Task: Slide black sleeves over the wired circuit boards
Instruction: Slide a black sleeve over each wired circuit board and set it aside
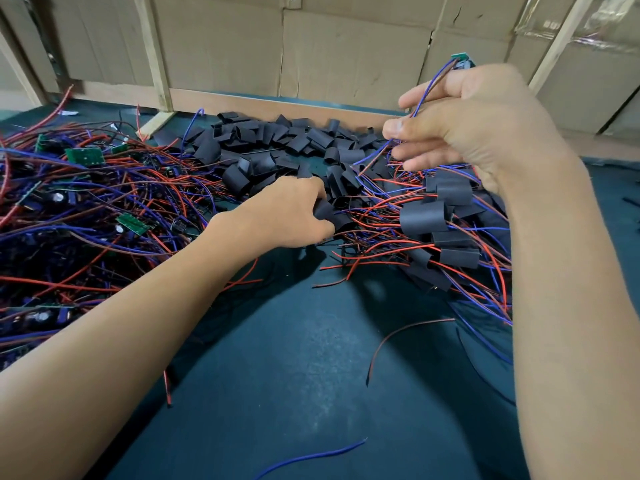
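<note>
Black sleeve (323,211) pinched in left fingers (320,195), right fingers (415,126) clamped on board wires (424,95).

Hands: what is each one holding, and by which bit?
The right hand grips a wired circuit board by its wires. The left hand pinches a black sleeve by its end, on the pile.

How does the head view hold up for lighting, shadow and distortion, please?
Head view: even, soft light without glare; the left hand and right hand cast broad soft shadows on the dark green mat; wide-angle bending curves the forearms and edges; sleeves stay reasonably sharp.
</note>
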